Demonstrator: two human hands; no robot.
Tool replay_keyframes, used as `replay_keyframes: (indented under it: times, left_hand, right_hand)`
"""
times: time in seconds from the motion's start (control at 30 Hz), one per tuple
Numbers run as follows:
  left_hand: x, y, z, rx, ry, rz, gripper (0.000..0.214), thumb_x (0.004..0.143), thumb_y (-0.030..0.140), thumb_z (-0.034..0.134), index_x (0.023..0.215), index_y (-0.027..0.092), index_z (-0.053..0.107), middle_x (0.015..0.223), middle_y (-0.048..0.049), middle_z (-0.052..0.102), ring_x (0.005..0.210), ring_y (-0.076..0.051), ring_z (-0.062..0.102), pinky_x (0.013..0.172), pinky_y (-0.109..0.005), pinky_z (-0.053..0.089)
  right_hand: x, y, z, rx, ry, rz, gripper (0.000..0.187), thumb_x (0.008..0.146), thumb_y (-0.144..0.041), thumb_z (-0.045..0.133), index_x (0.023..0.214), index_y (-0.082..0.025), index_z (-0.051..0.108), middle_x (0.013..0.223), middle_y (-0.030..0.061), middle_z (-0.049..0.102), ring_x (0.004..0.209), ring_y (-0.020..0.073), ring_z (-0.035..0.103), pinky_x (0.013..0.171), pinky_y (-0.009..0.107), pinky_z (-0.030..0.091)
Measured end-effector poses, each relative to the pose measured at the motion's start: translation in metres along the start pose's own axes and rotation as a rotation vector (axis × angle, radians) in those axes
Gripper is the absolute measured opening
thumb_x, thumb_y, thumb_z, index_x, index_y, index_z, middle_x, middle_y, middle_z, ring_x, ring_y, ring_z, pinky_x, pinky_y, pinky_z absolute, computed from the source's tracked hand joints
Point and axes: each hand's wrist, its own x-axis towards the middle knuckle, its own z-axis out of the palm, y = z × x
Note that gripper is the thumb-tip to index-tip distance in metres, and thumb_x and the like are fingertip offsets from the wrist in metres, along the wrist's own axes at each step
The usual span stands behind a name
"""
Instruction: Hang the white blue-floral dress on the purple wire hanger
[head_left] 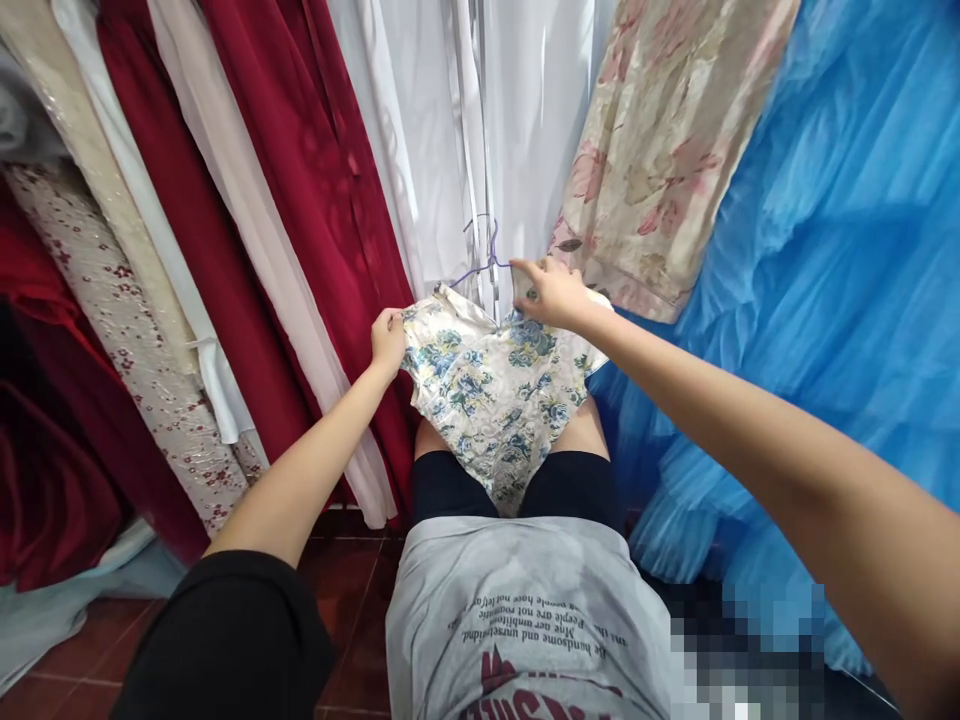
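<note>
A cream top with blue and green flowers (487, 390) hangs in front of my thighs, its lower end narrowing to a point. My left hand (388, 343) is closed on the edge of its left shoulder. At the opposite shoulder, my right hand (556, 294) grips the fabric near the neckline, thumb and index finger around a fold. A thin purple hanger (493, 260) passes into the top's neck opening, its hook pointing away from me. The index fingertip of my right hand is close to the hanger's arm; whether it touches cannot be made out.
Long dark red dresses (300, 170), a pale pink one (255, 250) and white cloth (532, 120) hang ahead and left. To the right are a beige dress with pink flowers (667, 150) and a blue tulle gown (847, 250). Red-brown tiles (345, 600) form the floor.
</note>
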Motion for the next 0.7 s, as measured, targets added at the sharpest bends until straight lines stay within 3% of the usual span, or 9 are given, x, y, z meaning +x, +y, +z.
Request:
replay_keyframes:
  times: [0.1,0.2,0.3,0.37,0.47,0.53,0.6,0.7]
  left_hand:
    - [-0.005,-0.003,-0.010,-0.015,-0.037,0.032,0.019,0.090,0.030,0.051,0.085,0.017,0.065,0.078,-0.0024,0.064,0.074,-0.018,0.058,0.071,-0.027,0.043]
    - [-0.009,-0.006,-0.017,-0.041,-0.055,0.039,0.020,0.090,0.031,0.055,0.083,0.017,0.066,0.074,-0.0010,0.062,0.072,-0.017,0.057,0.069,-0.026,0.043]
    - [-0.011,-0.006,-0.014,-0.082,-0.019,0.029,0.022,0.091,0.033,0.054,0.085,0.016,0.066,0.078,-0.0011,0.063,0.074,-0.016,0.058,0.070,-0.024,0.044]
    - [-0.009,-0.002,-0.008,-0.148,0.059,-0.004,0.022,0.090,0.034,0.056,0.085,0.015,0.067,0.080,-0.0013,0.064,0.076,-0.015,0.059,0.072,-0.024,0.045]
    - [0.001,0.009,-0.001,-0.330,0.162,-0.127,0.020,0.086,0.034,0.064,0.083,0.014,0.067,0.079,-0.0018,0.066,0.076,-0.015,0.062,0.073,-0.024,0.049]
    - [0.012,0.021,0.001,-0.467,0.169,-0.224,0.021,0.085,0.036,0.068,0.084,0.015,0.067,0.081,-0.0033,0.068,0.076,-0.016,0.064,0.073,-0.026,0.052]
    - [0.026,0.034,0.000,-0.572,0.149,-0.279,0.024,0.082,0.039,0.072,0.086,0.015,0.066,0.087,-0.0058,0.071,0.080,-0.018,0.067,0.077,-0.030,0.055]
    - [0.044,0.054,-0.005,-0.628,0.036,-0.246,0.030,0.079,0.042,0.076,0.094,0.017,0.067,0.101,-0.0092,0.072,0.096,-0.022,0.069,0.090,-0.035,0.056]
  right_hand:
    - [0.002,0.008,0.002,0.138,0.002,-0.150,0.071,0.086,-0.039,0.063,0.153,-0.023,0.043,0.143,0.0173,0.054,0.129,0.0385,0.052,0.106,0.056,0.043]
    - [0.002,0.036,-0.005,0.254,0.059,-0.065,0.068,0.087,-0.036,0.061,0.150,-0.018,0.043,0.142,0.0163,0.056,0.125,0.0339,0.055,0.106,0.050,0.045]
    - [-0.006,0.065,-0.013,0.301,-0.069,0.156,0.037,0.085,-0.032,0.063,0.116,-0.013,0.066,0.103,0.0118,0.069,0.094,0.0278,0.064,0.088,0.042,0.051]
    - [-0.015,0.078,-0.019,0.378,-0.130,0.243,0.018,0.086,-0.032,0.062,0.084,-0.015,0.067,0.070,0.0030,0.060,0.068,0.0190,0.056,0.070,0.033,0.049]
    - [-0.022,0.083,-0.028,0.565,-0.023,0.306,0.034,0.088,-0.038,0.063,0.062,-0.019,0.054,0.052,-0.0043,0.037,0.051,0.0115,0.035,0.054,0.028,0.038]
    - [-0.020,0.081,-0.033,0.699,0.060,0.360,0.036,0.089,-0.040,0.064,0.061,-0.021,0.051,0.050,-0.0045,0.035,0.050,0.0115,0.033,0.051,0.028,0.037]
    - [-0.015,0.080,-0.039,0.847,0.086,0.423,0.030,0.090,-0.037,0.062,0.066,-0.021,0.054,0.053,-0.0014,0.044,0.052,0.0145,0.043,0.053,0.030,0.042]
    - [-0.008,0.085,-0.050,1.025,0.053,0.493,0.020,0.092,-0.031,0.055,0.075,-0.020,0.059,0.064,0.0051,0.058,0.063,0.0208,0.058,0.061,0.037,0.051]
